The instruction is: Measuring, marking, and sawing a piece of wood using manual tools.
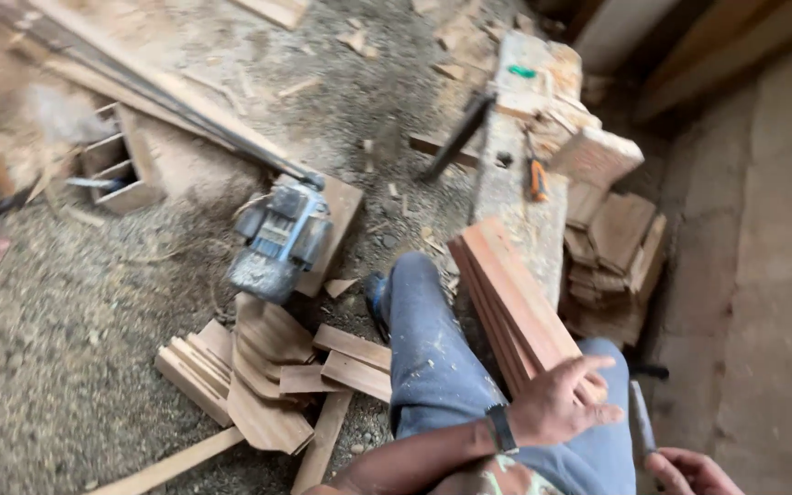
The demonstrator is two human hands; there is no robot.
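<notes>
My left hand (565, 399), with a dark watch on the wrist, rests fingers spread on the near end of a stack of reddish wooden boards (506, 284). The stack leans across my blue-jeaned thigh (432, 357) and reaches up toward a rough timber beam (515, 197). My right hand (689, 472) sits at the bottom edge, only partly in view. Its fingers curl around a flat grey tool (641, 417) that points upward beside my knee.
A blue-grey power tool (281, 238) sits on a board on the sawdust floor. Cut wood pieces (267, 376) lie left of my leg. Stacked blocks (611, 247) stand right of the beam, which carries an orange-handled tool (537, 179). A small wooden frame (121, 165) lies far left.
</notes>
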